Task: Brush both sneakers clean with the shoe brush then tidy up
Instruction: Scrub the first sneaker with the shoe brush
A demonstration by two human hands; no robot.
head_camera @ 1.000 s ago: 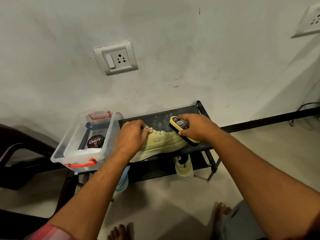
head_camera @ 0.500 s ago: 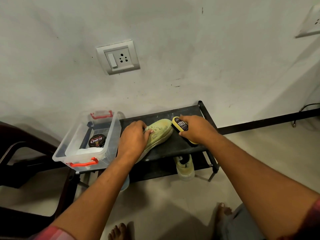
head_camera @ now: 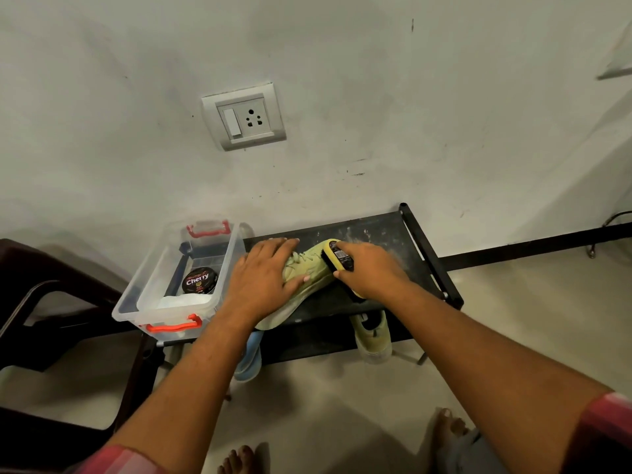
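A pale green sneaker lies on the top shelf of a black shoe rack, toe pointing toward the wall. My left hand lies over the sneaker's heel end, thumb curled round its side, holding it down. My right hand grips a yellow shoe brush with a black label, pressed against the sneaker's right side near the toe. A second pale green sneaker sits on the lower shelf, partly hidden by the top shelf.
A clear plastic box with red latches stands at the rack's left end, holding a black Cherry polish tin and a white cloth. A blue shoe shows below. A dark chair is at left. My bare feet are on the floor.
The sneaker has swung from lying sideways along the shelf to pointing toward the wall. My right hand with the brush moved left onto its side near the toe.
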